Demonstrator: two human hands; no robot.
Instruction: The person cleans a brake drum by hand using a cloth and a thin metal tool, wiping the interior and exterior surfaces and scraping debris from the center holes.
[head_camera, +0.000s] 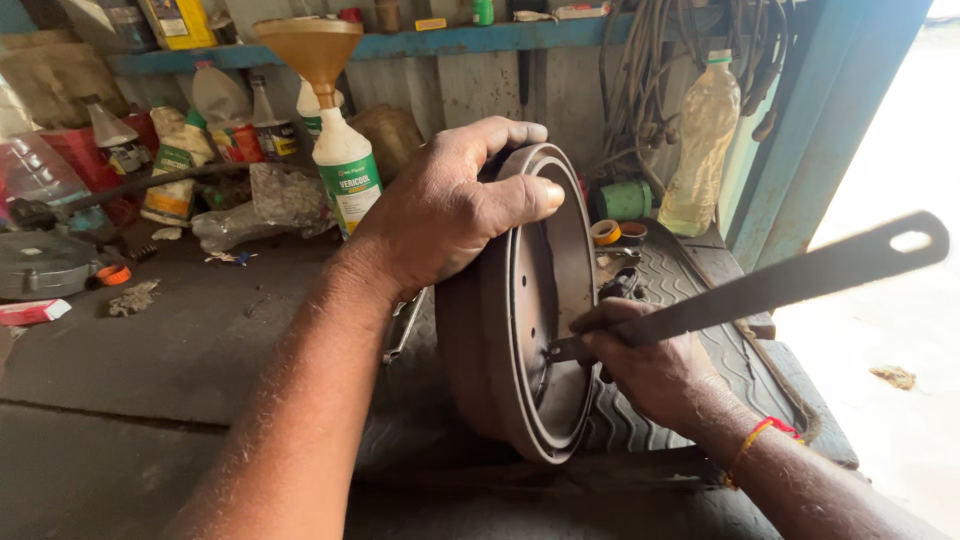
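Head view looks down on a brake drum (520, 310), round, rusty grey-brown, stood up on its edge on a ribbed black rubber mat (700, 290) on the desk (150, 350), open face turned to the right. The left hand (445, 210) sits over the top of the rim, fingers curled tight around the edge with the thumb pressed flat along the face, so it's got a firm hold. The right hand (650, 365) is closed around a long flat metal bar (760, 285), its near end poking into the drum's inner face near the holes. The tip itself is tucked behind the fingers, so it's hard to say what exactly it's touching. A red-and-yellow thread (755, 440) sits on that wrist. The drum's back is hidden, and the bar's far end, with a slot hole, is blurry.

Behind the left hand there's a white spray bottle (345, 160) with a green label, an orange-brown funnel (315, 50) stuck in a bottle next to it. To the right stands a tall clear plastic bottle (700, 140) of yellowish liquid with a green cap, with a green roll (625, 200) and small tape rolls (605, 232) at its foot. Far left: assorted bottles with red and yellow labels, half cut off, and a flat red-and-white packet (30, 312) at the edge. A blue shelf (480, 40) runs along the top.
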